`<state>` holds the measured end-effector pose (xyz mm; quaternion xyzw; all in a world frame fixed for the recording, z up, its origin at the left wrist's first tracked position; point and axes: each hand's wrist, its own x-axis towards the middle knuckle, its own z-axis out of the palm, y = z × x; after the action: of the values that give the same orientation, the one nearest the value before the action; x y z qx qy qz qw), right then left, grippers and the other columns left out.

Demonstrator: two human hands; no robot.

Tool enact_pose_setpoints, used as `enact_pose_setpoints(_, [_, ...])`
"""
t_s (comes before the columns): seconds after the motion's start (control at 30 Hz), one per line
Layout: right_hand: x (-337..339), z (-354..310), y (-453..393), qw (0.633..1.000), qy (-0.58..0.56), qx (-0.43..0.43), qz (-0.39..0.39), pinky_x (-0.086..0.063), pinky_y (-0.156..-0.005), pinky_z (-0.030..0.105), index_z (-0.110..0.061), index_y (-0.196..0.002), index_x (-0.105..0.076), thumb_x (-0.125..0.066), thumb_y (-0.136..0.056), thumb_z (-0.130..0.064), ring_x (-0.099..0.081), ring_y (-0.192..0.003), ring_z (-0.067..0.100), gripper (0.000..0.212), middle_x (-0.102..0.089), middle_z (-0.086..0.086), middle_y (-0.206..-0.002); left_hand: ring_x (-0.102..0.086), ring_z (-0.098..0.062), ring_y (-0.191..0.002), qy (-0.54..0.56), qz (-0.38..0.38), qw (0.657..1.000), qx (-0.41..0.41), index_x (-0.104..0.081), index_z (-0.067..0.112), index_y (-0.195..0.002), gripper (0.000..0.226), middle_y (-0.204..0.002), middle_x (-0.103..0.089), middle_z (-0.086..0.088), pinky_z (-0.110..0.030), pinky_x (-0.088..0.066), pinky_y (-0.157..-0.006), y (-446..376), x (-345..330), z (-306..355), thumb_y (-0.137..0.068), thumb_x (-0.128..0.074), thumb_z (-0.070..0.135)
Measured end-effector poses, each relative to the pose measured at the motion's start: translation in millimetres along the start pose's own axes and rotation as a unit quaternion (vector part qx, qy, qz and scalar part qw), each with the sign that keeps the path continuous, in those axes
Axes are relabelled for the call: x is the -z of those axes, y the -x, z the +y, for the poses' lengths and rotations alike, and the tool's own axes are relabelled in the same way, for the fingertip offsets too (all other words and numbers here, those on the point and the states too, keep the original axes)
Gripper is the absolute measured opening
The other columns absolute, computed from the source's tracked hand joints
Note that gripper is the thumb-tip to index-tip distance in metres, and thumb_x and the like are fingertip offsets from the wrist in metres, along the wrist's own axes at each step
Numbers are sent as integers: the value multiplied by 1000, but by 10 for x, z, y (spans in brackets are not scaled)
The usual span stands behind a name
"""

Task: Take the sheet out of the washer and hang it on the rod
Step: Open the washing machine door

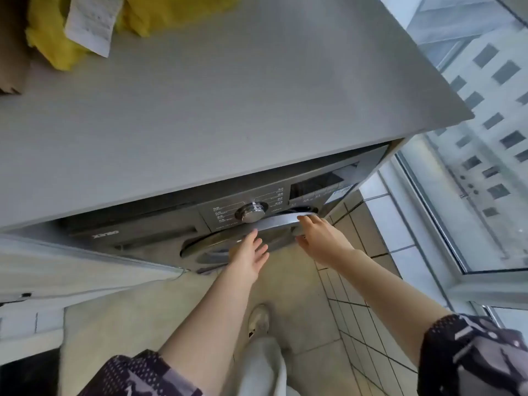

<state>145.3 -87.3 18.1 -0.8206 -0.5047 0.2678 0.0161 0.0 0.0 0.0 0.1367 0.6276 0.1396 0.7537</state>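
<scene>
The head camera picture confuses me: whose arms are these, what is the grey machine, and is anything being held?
The camera sits on a person's head and looks down, so the two bare arms are that person's own. They stand in front of a dark grey washer tucked under a grey countertop. Its round door is partly open. The right hand has its fingers on the door's rim; how firmly it grips is hard to tell. The left hand reaches toward the door with straight fingers and holds nothing. No sheet is visible yet. On the countertop lie a yellow bag and a paper slip. The shiny knob is the washer's dial.
</scene>
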Motion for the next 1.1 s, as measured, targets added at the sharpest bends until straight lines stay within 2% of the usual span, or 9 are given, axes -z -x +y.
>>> enact_pose_setpoints(0.13, [-61, 104, -210, 1000, -5, 14, -20, -45, -98, 44, -14, -148, -25, -45, -98, -25, -36, -134, 30, 56, -33, 8, -150, -54, -28, -121, 72, -8, 997, 29, -54, 13, -119, 29, -137, -52, -12, -37, -47, -94, -106, -118, -6, -93, -60, 25])
enact_pose_setpoints(0.27, [-169, 203, -381, 999, 3, 48, -18, -42, -104, 42, -19, -149, -23, -48, -97, -23, -31, -137, 28, 58, -30, 5, -153, -60, -28, -108, 134, 20, 990, 30, -55, 9, -98, 17, -128, -58, -14, -39, -49, -91, -242, -168, -16, -91, -62, 22])
enact_pose_setpoints(0.37, [-258, 264, -438, 998, -6, 58, 0, -43, -104, 41, -21, -148, -27, -49, -96, -17, -33, -137, 27, 56, -33, 5, -152, -63, -26, -98, 155, 28, 987, 14, -54, 7, -107, 23, -120, -61, -14, -37, -52, -86, -315, -162, -67, -91, -62, 22])
enact_pose_setpoints(0.47, [-310, 294, -426, 997, -31, 68, 22, -44, -102, 41, -20, -146, -31, -48, -94, -8, -39, -133, 29, 56, -36, 6, -149, -67, -28, -97, 165, 24, 986, -7, -53, 5, -111, 28, -112, -65, -16, -38, -54, -86, -304, -153, -126, -90, -63, 21])
enact_pose_setpoints(0.7, [-389, 338, -257, 997, -34, 73, 13, -45, -99, 42, -17, -146, -29, -48, -93, -2, -42, -125, 33, 59, -37, 10, -143, -68, -30, -95, 132, 41, 990, -35, -53, 1, -110, 29, -109, -66, -20, -39, -56, -84, -255, -102, -263, -90, -63, 20])
enact_pose_setpoints(0.93, [-608, 433, 334, 993, -31, 109, -28, -40, -100, 41, -20, -148, -24, -44, -97, -10, -42, -119, 35, 56, -37, 9, -140, -70, -26, -86, 68, 53, 995, -59, -53, 8, -106, 25, -104, -64, -13, -36, -57, -74, -73, 145, -628, -91, -62, 26])
enact_pose_setpoints(1.03, [-713, 422, 623, 989, -40, 126, -59, -38, -102, 39, -22, -149, -23, -45, -96, -11, -42, -120, 33, 58, -36, 7, -140, -69, -26, -84, 30, 62, 995, -68, -52, 10, -108, 24, -99, -63, -7, -38, -55, -78, 70, 272, -799, -94, -56, 29])
enact_pose_setpoints(1.1, [-781, 381, 800, 986, -48, 143, -73, -37, -101, 36, -21, -148, -26, -47, -96, -11, -46, -119, 31, 58, -39, 7, -138, -69, -25, -84, 2, 77, 993, -88, -52, 10, -113, 24, -104, -62, -7, -37, -54, -79, 177, 356, -930, -96, -55, 26])
